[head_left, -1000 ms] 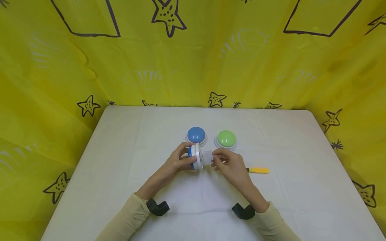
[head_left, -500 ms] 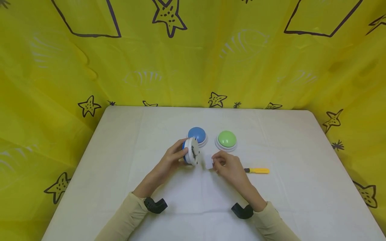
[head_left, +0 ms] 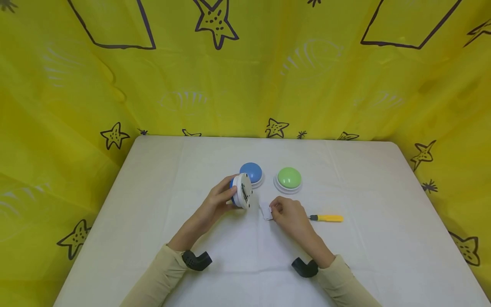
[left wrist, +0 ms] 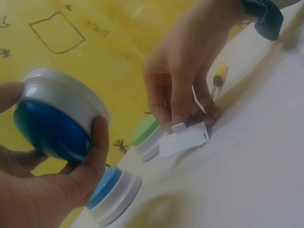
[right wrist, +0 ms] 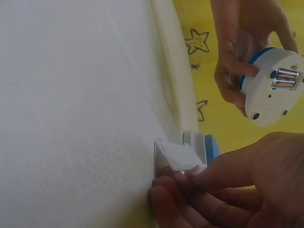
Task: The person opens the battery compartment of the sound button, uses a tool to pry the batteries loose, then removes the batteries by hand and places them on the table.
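Since a second ago in the head view, a gap has opened up: the held button has swung off to the left with its base turned more toward the camera, and the cover, which was right up against that base, has dropped closer to the person. Left hand has thumb and fingers wrapped around the button's rim, right hand is pinching the cover by one edge. As for clutter on the table, a blue button sits just behind the held one, a green button just beyond the right hand, and a yellow screwdriver right beside that hand, easy to knock I'd guess.

Left wrist view: the held button shows its blue dome, and the cover is well apart from it, little tab visible (can't tell whether it touches the table, btw).

Right wrist view is the useful one: two batteries sit exposed in the base. I'd call this the cover-off stage. Getting at those batteries would call for free right fingers, and the cover's keeping them busy.
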`<state>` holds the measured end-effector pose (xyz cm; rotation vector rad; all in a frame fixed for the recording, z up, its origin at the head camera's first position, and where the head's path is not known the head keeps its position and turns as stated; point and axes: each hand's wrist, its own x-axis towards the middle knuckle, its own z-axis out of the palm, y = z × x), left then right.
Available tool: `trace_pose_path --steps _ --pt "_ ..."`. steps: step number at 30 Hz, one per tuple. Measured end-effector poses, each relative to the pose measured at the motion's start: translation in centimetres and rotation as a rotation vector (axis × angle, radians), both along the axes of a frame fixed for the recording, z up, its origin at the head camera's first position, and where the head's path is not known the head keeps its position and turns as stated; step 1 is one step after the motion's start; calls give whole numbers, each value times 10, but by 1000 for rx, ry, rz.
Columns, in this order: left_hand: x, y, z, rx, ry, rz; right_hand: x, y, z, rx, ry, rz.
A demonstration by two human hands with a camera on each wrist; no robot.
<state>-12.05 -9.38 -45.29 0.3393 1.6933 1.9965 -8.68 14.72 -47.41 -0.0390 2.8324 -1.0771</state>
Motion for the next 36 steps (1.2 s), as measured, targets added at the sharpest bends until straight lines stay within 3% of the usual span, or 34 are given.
trace_pose_path --steps 13,20,23,30,36 --pt "-1 -2 -1 24 8 -6 9 0 3 150 85 64" --pt "-2 -3 -1 5 8 -10 15 9 -1 158 110 121" --pt "-2 -3 -2 5 11 -11 18 17 -5 168 189 142" --pt "-3 -4 -4 -9 18 -18 24 48 -14 216 479 268" --pt "-3 -5 -4 -10 13 -21 30 78 -18 255 505 364"
